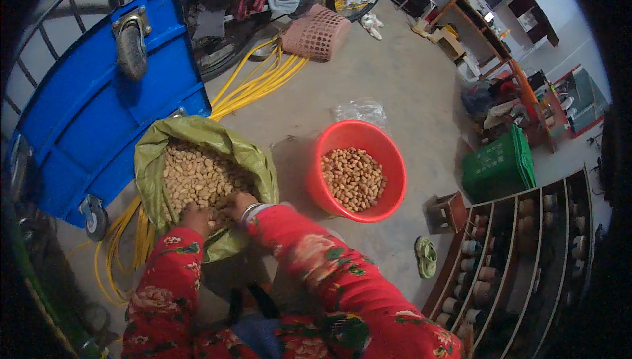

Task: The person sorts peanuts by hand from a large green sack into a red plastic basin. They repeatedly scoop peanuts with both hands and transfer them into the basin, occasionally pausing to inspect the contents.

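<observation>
A green woven sack (266, 161) stands with its mouth rolled wide, filled with unshelled peanuts (197, 176). Both hands reach into its near side. My left hand (197, 218) touches the peanuts by the front rim, fingers partly hidden. Close beside it, my right hand (238, 205) is bent down over the peanuts, and its fingertips are hard to make out. To the right of the sack, a red plastic basin (397, 176) holds a heap of peanuts (353, 178), browner than those in the sack.
A blue wheeled platform (98, 112) leans on its side at left. Yellow hose or cable coils (256, 85) run behind the sack. A pink perforated basket (316, 33), clear plastic bag (363, 114), green clog (425, 257), green bag (498, 166) and shoe rack (513, 260) stand around.
</observation>
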A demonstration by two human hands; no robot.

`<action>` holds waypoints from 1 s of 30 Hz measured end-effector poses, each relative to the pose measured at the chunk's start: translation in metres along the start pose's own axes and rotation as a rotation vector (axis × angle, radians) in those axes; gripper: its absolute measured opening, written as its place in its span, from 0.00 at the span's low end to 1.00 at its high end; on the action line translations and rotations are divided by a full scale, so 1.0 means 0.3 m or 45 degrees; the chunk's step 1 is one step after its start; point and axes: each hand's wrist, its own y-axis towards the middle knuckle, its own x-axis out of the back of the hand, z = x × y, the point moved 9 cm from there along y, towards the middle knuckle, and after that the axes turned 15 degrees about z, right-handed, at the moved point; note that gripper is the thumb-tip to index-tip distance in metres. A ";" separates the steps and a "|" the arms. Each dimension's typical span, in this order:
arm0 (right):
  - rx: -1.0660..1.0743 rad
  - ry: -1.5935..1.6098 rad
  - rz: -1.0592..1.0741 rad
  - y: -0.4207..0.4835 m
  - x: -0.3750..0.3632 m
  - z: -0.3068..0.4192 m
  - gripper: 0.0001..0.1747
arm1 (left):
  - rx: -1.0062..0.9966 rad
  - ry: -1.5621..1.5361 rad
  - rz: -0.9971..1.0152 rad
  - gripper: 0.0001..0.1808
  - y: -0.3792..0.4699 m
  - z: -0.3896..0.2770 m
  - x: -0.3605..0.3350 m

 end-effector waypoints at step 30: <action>-1.004 -0.471 -0.206 0.181 -0.117 -0.342 0.28 | 0.291 0.052 -0.245 0.40 -0.089 -0.003 0.162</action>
